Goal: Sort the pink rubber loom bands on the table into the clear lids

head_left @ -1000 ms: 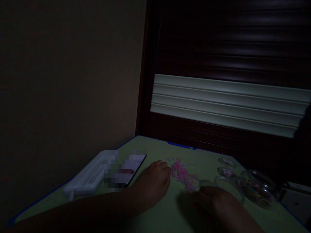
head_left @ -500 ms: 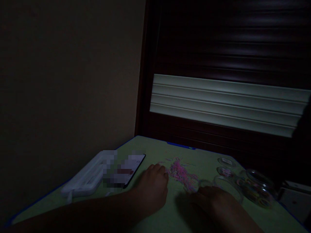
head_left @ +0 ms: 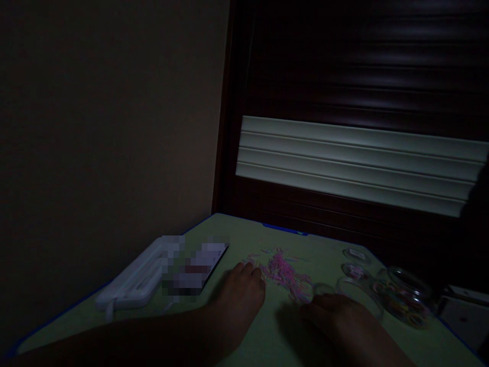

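A loose heap of small pink and pastel strips [head_left: 284, 275] lies on the pale green table [head_left: 263, 336]. My left hand [head_left: 244, 290] rests at the left edge of the heap, its fingers curled; what they hold, if anything, is hidden. Near the heap's lower right end is my right hand [head_left: 332, 316], fingers bent together and their tips too dark to make out. Just beyond my right hand, a clear round container [head_left: 359, 295] sits partly covered by it. A clear jar [head_left: 403, 298] with colourful rings in it lies further right.
On the left are a white power strip [head_left: 133, 280] and a phone [head_left: 200, 267], partly pixelated. Two small clear round items, a lid [head_left: 357, 256] and a dish with pink pieces [head_left: 355, 271], stand at the back right. A wall borders the left side.
My left hand has moved slightly down, away from the far left strips, with more of them showing beyond its fingertips. My right hand has barely moved.
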`<state>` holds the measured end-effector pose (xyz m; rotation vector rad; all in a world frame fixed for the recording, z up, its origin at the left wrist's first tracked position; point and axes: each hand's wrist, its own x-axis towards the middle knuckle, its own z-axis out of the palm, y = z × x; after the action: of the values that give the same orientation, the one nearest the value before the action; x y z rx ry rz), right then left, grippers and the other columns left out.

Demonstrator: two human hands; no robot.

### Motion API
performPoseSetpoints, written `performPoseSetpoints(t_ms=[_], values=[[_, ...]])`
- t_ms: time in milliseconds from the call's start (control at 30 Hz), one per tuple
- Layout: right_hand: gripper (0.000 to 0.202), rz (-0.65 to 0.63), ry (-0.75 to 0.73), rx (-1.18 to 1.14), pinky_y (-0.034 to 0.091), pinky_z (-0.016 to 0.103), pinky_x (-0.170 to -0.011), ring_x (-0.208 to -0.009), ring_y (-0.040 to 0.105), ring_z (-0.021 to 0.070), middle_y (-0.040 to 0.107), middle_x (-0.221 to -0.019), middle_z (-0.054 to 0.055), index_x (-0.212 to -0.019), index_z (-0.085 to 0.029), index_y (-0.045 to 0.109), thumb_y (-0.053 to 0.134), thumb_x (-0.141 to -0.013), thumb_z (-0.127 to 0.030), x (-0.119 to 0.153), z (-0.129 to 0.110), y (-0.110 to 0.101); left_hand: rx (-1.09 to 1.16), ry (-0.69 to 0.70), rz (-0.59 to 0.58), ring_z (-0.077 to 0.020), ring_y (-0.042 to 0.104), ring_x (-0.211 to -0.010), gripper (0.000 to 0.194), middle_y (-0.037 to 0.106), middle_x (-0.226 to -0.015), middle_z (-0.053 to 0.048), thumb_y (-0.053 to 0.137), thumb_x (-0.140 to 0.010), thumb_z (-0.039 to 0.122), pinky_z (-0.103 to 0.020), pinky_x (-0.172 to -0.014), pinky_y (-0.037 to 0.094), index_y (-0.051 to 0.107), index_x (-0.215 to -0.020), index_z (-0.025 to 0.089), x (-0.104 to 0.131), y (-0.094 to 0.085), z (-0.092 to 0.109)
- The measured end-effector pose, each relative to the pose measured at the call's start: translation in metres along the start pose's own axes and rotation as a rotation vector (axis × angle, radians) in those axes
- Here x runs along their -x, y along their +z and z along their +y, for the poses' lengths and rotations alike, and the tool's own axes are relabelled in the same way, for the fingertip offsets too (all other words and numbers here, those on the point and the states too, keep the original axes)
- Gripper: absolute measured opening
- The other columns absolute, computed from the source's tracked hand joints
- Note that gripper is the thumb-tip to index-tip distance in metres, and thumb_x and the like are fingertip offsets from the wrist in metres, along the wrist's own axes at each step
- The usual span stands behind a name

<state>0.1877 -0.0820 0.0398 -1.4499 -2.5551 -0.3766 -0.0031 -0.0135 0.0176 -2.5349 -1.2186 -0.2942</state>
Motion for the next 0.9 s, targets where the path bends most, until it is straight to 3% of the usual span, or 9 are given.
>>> performPoseSetpoints(t_ms=[300, 533, 900], values=[[0.024, -0.008, -0.007, 0.005, 0.038, 0.021, -0.054, -0.061, 0.057, 0.0132, 0.062, -0.070, -0.002, -0.075, -0.022, 0.060, 0.052, -0.070, 0.001, 0.000, 0.001, -0.002, -0.013, 0.001, 0.009, -0.0258, 0.053, -0.091, 0.022, 0.061, -0.090, -0.013, 0.047, -0.076, 0.001, -0.037, -0.081, 0.036, 0.063, -0.085, 0.013, -0.001, 0.004, 0.001], [0.020, -0.055, 0.008, -0.004, 0.040, 0.023, -0.057, -0.063, 0.058, 0.0150, 0.064, -0.071, 0.000, -0.077, -0.021, 0.062, 0.056, -0.071, -0.003, -0.002, -0.001, -0.003, -0.188, 0.046, -0.044, -0.0240, 0.053, -0.093, 0.021, 0.061, -0.094, -0.013, 0.045, -0.080, 0.005, -0.038, -0.083, 0.037, 0.063, -0.089, 0.012, -0.001, 0.004, 0.002], [0.020, -0.012, 0.001, 0.020, 0.039, 0.023, -0.053, -0.061, 0.058, 0.0155, 0.062, -0.070, 0.000, -0.075, -0.021, 0.061, 0.057, -0.070, -0.002, -0.002, 0.002, 0.003, -0.232, 0.092, 0.032, -0.0267, 0.049, -0.099, 0.025, 0.058, -0.101, -0.014, 0.049, -0.074, 0.002, -0.041, -0.086, 0.035, 0.061, -0.095, 0.008, 0.003, 0.018, 0.002]])
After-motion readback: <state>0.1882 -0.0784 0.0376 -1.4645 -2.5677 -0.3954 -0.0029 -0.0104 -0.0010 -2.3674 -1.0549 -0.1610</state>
